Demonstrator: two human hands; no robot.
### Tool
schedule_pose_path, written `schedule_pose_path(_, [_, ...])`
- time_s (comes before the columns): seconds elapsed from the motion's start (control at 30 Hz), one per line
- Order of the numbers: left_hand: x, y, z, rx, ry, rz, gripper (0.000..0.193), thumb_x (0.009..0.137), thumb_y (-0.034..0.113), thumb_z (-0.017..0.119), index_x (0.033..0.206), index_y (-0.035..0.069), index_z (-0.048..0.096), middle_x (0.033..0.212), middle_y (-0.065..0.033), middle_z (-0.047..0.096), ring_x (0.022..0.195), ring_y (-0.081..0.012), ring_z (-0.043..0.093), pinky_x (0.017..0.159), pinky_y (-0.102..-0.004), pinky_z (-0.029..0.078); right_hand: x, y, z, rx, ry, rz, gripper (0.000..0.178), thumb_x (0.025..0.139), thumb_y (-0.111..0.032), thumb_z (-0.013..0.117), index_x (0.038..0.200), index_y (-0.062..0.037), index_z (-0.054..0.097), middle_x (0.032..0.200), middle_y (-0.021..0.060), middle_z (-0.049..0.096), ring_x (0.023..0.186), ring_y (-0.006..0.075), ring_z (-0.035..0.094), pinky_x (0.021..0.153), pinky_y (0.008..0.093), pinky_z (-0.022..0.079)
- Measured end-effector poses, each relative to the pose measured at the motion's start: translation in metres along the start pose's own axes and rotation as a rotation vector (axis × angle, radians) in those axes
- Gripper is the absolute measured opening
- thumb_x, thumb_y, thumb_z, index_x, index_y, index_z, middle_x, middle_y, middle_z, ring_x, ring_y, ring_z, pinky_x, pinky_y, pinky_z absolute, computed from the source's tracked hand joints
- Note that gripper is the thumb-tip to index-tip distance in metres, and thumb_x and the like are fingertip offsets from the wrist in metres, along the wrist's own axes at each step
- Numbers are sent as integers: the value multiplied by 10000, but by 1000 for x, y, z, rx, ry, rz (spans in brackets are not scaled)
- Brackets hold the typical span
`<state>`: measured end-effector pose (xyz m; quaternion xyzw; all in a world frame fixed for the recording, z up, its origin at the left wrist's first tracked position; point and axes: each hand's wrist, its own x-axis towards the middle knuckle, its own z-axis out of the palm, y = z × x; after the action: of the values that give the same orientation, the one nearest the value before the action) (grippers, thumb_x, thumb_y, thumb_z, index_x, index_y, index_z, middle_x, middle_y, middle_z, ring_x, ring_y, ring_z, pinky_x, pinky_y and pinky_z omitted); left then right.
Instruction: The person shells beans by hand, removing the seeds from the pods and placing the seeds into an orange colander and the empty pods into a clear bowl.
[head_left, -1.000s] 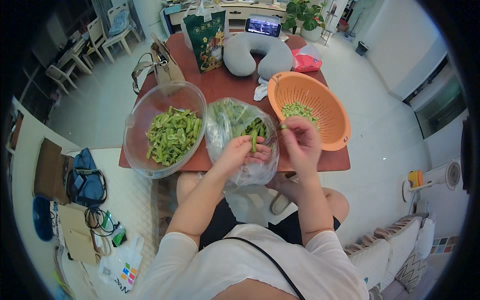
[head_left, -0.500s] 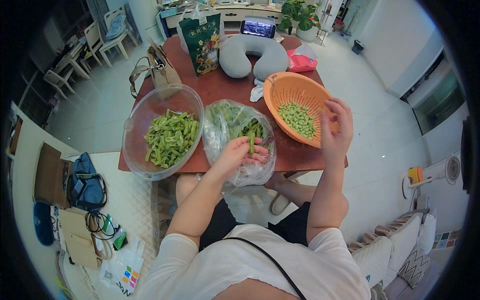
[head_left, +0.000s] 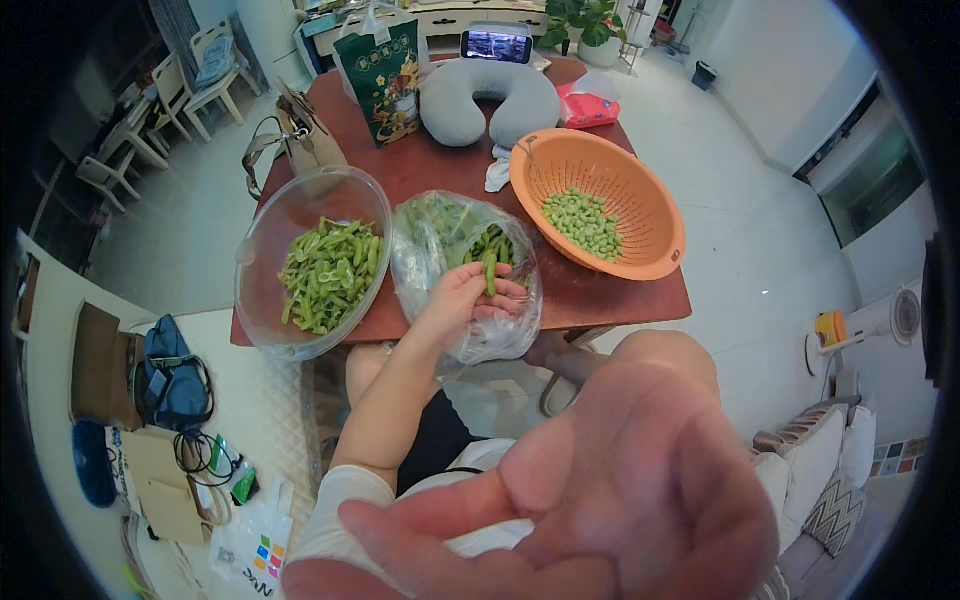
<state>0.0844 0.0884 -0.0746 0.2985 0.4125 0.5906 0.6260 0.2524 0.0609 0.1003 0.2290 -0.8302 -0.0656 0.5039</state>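
My left hand (head_left: 466,300) is closed on a green edamame pod (head_left: 490,277), held between thumb and fingers over a clear plastic bag (head_left: 430,260) of whole pods. My right hand (head_left: 620,490) is raised close to the camera and looms large at the lower right. Its palm shows, the fingers are apart and partly curled, and nothing is seen in it. To the left stands a clear plastic bowl (head_left: 262,270) with a heap of green pods and husks (head_left: 330,275). At the right, an orange colander (head_left: 640,200) holds shelled green beans (head_left: 582,225).
On the red-brown table (head_left: 655,300) are a grey neck pillow (head_left: 450,105), a propped-up phone (head_left: 497,45), a green gift bag (head_left: 380,85), a beige handbag (head_left: 315,145) and a red tissue pack (head_left: 588,107). My legs are under the near edge.
My right hand has left the colander's near rim and come up close to the camera. My left hand keeps the pod over the bag. The view has shifted slightly.
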Motion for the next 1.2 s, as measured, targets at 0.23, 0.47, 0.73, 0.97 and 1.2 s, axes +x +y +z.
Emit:
schedule_pose_path(0.23, [1,-1,1,-11,3,-4,303,940,155,343,1151,-45,428,960,-182,612,788,-199,642,669,-262,526,8,-15,14,226,50,-115,210,682,-139,654,887,-130,610,1026,84,577,1004,271,496,854,390,394])
schedule_pose_path(0.47, [1,0,-1,-20,-12,1,308,942,163,341,1145,-51,430,960,-188,612,790,-200,642,669,-261,526,18,-27,26,396,111,-215,199,687,-151,634,881,-115,611,997,89,583,958,267,514,828,384,406])
schedule_pose_path(0.73, [-3,5,3,26,1,-6,289,941,160,334,1131,-34,433,947,-142,617,795,-207,641,678,-260,520,21,-35,34,479,155,-275,193,693,-165,610,874,-98,611,964,95,591,905,262,535,798,377,420])
schedule_pose_path(0.97, [-1,-4,-11,5,6,-11,300,939,176,351,1138,-27,446,946,-136,622,779,-198,644,669,-260,523,19,-36,33,505,148,-309,195,698,-177,590,868,-83,611,934,101,597,858,257,553,773,371,432])
schedule_pose_path(1.2, [-3,4,3,33,9,-4,262,933,173,362,1079,-21,461,948,-142,620,778,-183,638,681,-267,521,2,-24,35,499,101,-244,204,703,-189,569,862,-68,611,905,106,604,812,253,571,747,364,444])
